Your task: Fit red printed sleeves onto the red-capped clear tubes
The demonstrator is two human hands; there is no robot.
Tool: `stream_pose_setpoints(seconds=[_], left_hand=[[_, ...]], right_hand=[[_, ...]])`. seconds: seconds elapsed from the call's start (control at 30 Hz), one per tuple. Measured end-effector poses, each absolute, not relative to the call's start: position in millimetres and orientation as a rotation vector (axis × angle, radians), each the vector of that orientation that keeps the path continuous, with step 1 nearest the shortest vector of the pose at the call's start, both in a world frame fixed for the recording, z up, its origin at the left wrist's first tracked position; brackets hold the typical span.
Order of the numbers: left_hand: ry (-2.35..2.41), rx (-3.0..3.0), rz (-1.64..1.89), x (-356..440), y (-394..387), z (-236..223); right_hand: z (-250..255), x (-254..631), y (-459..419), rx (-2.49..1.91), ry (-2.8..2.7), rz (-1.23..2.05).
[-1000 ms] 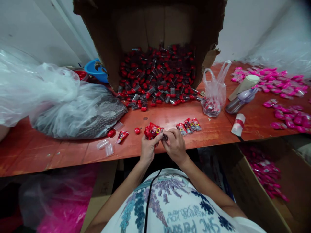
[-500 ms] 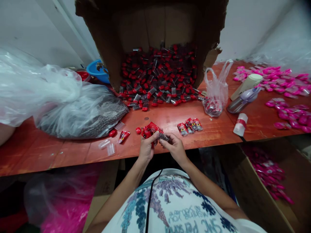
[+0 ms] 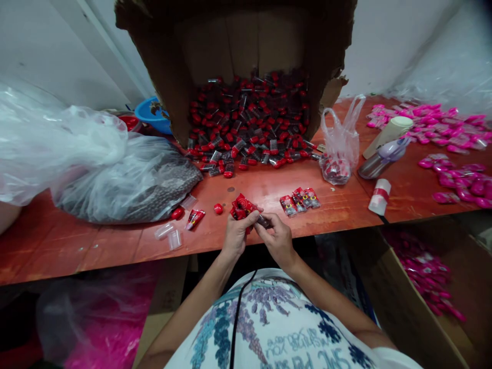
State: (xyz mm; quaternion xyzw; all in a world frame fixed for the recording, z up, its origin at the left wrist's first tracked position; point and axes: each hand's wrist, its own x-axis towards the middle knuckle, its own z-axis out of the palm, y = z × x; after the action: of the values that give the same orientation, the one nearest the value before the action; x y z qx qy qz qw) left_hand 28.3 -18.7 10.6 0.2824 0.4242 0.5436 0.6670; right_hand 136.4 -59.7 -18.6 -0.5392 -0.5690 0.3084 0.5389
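Head view: left hand (image 3: 235, 237) grips a bunch of red labels (image 3: 242, 207), right hand (image 3: 277, 240) pinches a small tube (image 3: 264, 221) at the tabletop (image 3: 269, 187) edge; three labelled tubes (image 3: 300, 199) lie finished, the carton pile (image 3: 253, 123) remains.

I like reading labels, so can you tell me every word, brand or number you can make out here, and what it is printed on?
Shirt: pale lettering, seen upside down and blurred, not readable.
Red packets in the left hand: markings too small to read.
Red packets on the table: print too small to read.
Pink packets: no legible text.
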Motion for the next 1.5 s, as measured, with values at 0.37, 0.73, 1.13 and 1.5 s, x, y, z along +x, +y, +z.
stream_pose_setpoints(seconds=[0.37, 0.73, 1.13, 1.5], left_hand=[[0.944, 0.759, 1.155, 29, -20, 8], [1.005, 0.693, 1.426, 23, -10, 19], [1.031, 0.657, 1.274, 27, -20, 20], [0.948, 0.775, 1.178, 19, -17, 26]], right_hand=[[-16, 138, -63, -1.279, -1.223, 0.884], [-14, 138, -60, -1.226, -1.214, 0.911], [-15, 136, -63, -1.246, -1.19, 0.884], [-12, 140, -62, -1.137, -1.121, 1.086]])
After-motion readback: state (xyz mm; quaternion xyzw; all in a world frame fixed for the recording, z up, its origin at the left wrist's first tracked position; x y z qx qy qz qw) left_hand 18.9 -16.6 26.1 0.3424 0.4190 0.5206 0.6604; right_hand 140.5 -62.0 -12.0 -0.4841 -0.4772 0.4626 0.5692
